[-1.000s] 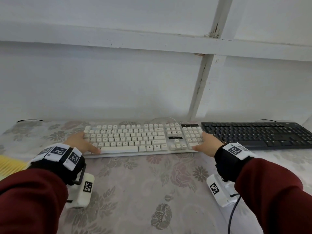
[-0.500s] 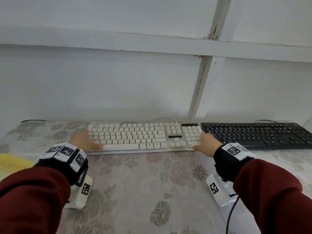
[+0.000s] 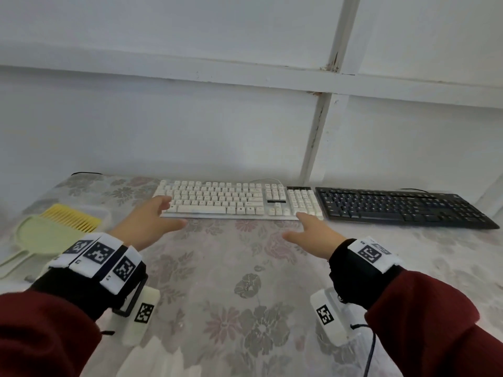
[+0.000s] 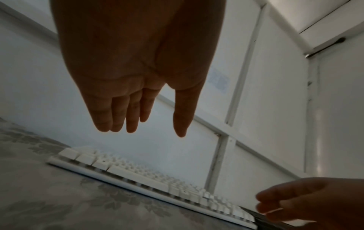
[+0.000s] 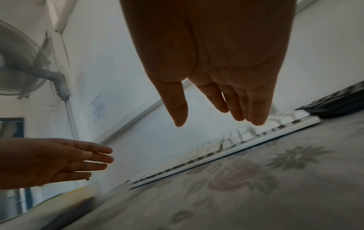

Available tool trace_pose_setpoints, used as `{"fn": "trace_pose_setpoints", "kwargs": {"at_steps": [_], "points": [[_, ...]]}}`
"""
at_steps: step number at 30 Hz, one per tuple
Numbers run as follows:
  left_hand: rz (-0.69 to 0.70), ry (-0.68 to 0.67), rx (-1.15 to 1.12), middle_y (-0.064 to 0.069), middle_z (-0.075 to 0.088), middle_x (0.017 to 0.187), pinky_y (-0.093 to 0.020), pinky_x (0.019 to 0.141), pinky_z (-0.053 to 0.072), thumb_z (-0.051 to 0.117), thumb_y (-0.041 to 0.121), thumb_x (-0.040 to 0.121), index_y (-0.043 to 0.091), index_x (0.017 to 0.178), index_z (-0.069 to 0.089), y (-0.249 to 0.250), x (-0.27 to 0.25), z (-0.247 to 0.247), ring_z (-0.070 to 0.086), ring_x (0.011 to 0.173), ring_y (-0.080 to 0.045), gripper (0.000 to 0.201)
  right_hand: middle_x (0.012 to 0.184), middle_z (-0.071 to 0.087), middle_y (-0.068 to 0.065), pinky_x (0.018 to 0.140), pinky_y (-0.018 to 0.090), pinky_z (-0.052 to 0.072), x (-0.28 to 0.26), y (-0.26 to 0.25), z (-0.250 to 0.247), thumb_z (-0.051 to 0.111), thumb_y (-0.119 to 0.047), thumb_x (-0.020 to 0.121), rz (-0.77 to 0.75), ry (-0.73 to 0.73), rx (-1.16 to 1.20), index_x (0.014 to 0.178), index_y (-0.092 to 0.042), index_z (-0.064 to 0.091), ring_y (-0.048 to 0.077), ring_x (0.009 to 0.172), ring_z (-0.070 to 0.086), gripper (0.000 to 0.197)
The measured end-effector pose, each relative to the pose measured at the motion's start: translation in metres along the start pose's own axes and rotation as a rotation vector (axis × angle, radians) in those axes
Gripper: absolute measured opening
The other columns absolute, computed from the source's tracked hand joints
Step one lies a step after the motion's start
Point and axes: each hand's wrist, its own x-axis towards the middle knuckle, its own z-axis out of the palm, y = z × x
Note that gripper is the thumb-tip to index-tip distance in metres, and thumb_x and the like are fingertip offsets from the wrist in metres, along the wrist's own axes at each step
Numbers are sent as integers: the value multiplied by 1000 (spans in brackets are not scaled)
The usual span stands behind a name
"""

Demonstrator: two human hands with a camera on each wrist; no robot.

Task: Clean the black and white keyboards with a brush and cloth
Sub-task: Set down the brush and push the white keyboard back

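**Both hands free, keyboard's parked, so go get the brush**

Right now your left hand [image 3: 148, 223] and right hand [image 3: 313, 232] are both empty, fingers straight and loose, palms down, hovering just in front of the white keyboard [image 3: 234, 200]. The wrist views show clear air under the fingertips, so neither one is touching the keys.

The white keyboard sits mid-frame along the far edge of the floral tablecloth [image 3: 245, 281], with the black keyboard [image 3: 402, 206] right beside it on the right side of the frame. They look nearly end to end, though I can't tell if they actually touch.

Looks like you're at the tool-pickup step. The yellow brush [image 3: 72, 219] is at the left edge of the frame, lying on a pale green dustpan-shaped thing [image 3: 40, 238], so your left hand is the closer one. I can't spot a cloth anywhere in view.

Tips for doing it well:
- Grab the brush by its body, bristles pointing away from your palm.
- Rest your right hand flat on the keyboard's edge so it doesn't skate on that slick cloth.
- Sweep along the rows, not across, so the crumbs come out instead of dropping deeper.
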Motion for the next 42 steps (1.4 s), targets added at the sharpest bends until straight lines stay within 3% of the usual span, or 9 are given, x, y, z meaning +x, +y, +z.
{"fn": "trace_pose_setpoints", "kwargs": {"at_steps": [9,13,17,21,25,28,31,36,42], "points": [[82,43,-188,7,43,141,-31,108,31,69,23,81,23,138,39,-52,-77,-47,37,132,-10,65,158,14,-1,113,29,22,-47,-69,65,52,-42,94,-163,-171,87,152,-17,11,17,143,21,75],[145,56,-215,23,45,136,-32,110,31,75,53,69,40,127,45,-87,-97,-84,39,129,-1,67,158,12,-2,115,30,24,-54,-119,106,53,-45,92,-213,-244,118,152,-19,9,16,143,21,79],[155,71,-212,37,42,130,-30,107,30,74,50,66,51,117,48,-119,-100,-127,37,127,2,56,154,24,3,108,28,28,-61,-173,143,56,-38,93,-251,-295,152,148,-12,20,19,139,29,71],[110,72,-118,31,38,132,-29,103,29,72,56,59,48,126,38,-149,-87,-163,31,132,-4,75,150,30,5,102,26,32,-59,-216,178,59,-35,91,-269,-321,138,146,-11,24,20,134,35,69],[14,-118,-65,17,27,147,-34,107,31,76,77,21,35,144,24,-176,-71,-184,28,137,-13,140,150,27,3,105,29,34,-47,-245,209,63,-41,87,-289,-367,117,148,-15,16,23,132,35,81],[0,-255,-181,17,42,137,-26,94,43,83,68,10,44,125,38,-187,-60,-190,49,122,-8,126,152,22,4,110,32,30,-34,-257,225,64,-43,85,-278,-329,111,151,-12,4,22,137,27,94],[30,-319,-265,25,52,122,-21,75,51,88,59,11,49,111,44,-196,-47,-194,63,102,0,109,152,23,5,111,33,30,-23,-261,233,66,-43,84,-264,-274,148,151,-13,0,21,138,27,99],[54,-348,-292,28,61,113,-20,78,50,93,37,38,41,117,47,-196,-26,-192,62,101,3,92,151,29,1,109,34,36,-2,-263,238,73,-52,71,-246,-235,212,151,-19,6,19,136,33,109],[58,-308,-202,27,57,110,-15,77,48,76,3,72,32,129,41,-184,19,-181,61,96,5,73,150,30,6,105,31,36,25,-268,217,66,-36,85,-221,-186,157,151,-18,11,22,134,36,88]]}}
